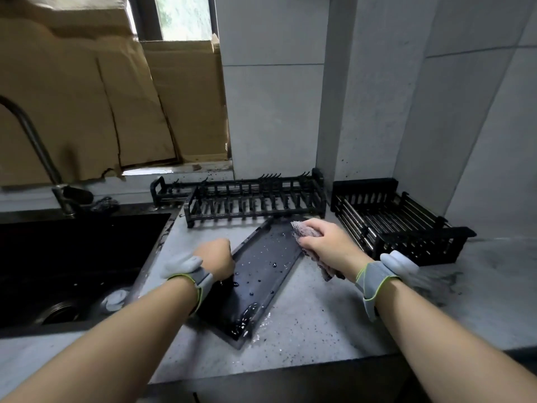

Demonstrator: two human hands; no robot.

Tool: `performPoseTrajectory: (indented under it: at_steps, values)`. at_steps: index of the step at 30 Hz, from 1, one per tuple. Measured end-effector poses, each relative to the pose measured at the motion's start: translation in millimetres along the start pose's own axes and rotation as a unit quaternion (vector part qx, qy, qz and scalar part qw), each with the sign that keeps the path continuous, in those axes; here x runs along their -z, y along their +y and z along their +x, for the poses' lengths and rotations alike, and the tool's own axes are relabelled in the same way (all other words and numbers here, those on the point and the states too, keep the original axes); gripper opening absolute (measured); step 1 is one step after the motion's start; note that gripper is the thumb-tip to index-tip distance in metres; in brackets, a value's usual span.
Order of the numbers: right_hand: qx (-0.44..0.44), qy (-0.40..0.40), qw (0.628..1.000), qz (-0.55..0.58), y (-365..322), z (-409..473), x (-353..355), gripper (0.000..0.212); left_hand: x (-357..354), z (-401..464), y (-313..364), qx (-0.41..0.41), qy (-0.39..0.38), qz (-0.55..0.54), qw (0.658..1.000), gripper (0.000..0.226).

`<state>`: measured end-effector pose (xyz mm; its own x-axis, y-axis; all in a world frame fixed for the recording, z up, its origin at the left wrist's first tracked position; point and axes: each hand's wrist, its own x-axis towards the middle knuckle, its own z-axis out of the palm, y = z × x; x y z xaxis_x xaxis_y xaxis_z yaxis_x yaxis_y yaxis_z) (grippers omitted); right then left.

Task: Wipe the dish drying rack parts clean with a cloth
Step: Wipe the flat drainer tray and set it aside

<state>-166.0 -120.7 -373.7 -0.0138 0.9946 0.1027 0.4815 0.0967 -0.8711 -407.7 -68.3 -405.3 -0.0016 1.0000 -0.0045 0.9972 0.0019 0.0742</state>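
We are standing at a speckled grey countertop (305, 321) with a dark sink (72, 257) set into it on our left and a curved tap (35, 146) rising behind it. Against the wall a long black dish rack (252, 199) is sitting, and a slatted black basket (398, 222) is resting to its right. Between our hands a wet black drip tray (261, 274) is lying diagonally on the counter, beaded with water. Our left hand (215, 257) is curling over the tray's left edge, gripping it. Our right hand (328, 242) is closing its fingers round a crumpled cloth (305, 231), pressing it onto the tray's far end.
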Motion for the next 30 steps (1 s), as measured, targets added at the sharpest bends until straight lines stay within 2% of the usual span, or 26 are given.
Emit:
performPoseTrajectory:
  at_steps: [5, 7, 11, 15, 17, 19, 22, 24, 26, 30]
  values:
    - [0.067, -0.073, 0.993, -0.06, -10, 8, -39, 0.049, 3, 3, -75, 0.031, 0.049, 0.047, 0.997, 0.022]
    - [0.11, -0.102, 0.981, -0.12, -14, 11, -59, 0.048, 2, 5, -98, 0.043, 0.046, 0.042, 0.997, 0.019]
    - [0.17, -0.118, 0.944, -0.257, -20, 16, -80, 0.044, 2, 14, -115, 0.006, 0.038, 0.054, 0.998, 0.023]
    - [0.237, -0.139, 0.887, -0.371, -29, 28, -101, 0.025, 6, 6, -127, -0.026, 0.059, -0.009, 0.998, 0.021]
    - [0.266, -0.144, 0.853, -0.425, -26, 32, -105, 0.017, 9, -13, -119, -0.093, 0.065, -0.07, 0.991, 0.017]
    - [0.283, -0.15, 0.821, -0.472, -22, 38, -114, 0.017, 9, -40, -113, -0.168, 0.04, -0.105, 0.979, 0.029]
    - [0.321, -0.148, 0.793, -0.496, -20, 43, -127, 0.016, 4, -68, -111, -0.214, 0.019, -0.042, 0.976, 0.048]
    - [0.348, -0.144, 0.782, -0.497, -20, 46, -132, 0.013, 1, -73, -114, -0.219, 0.038, 0.007, 0.975, 0.035]
    - [0.37, -0.128, 0.767, -0.508, -23, 50, -135, 0.012, 6, -72, -119, -0.224, 0.078, -0.001, 0.971, 0.017]
    - [0.413, -0.067, 0.765, -0.489, -43, 60, -132, 0.01, 25, -62, -134, -0.23, 0.152, -0.02, 0.961, 0.012]
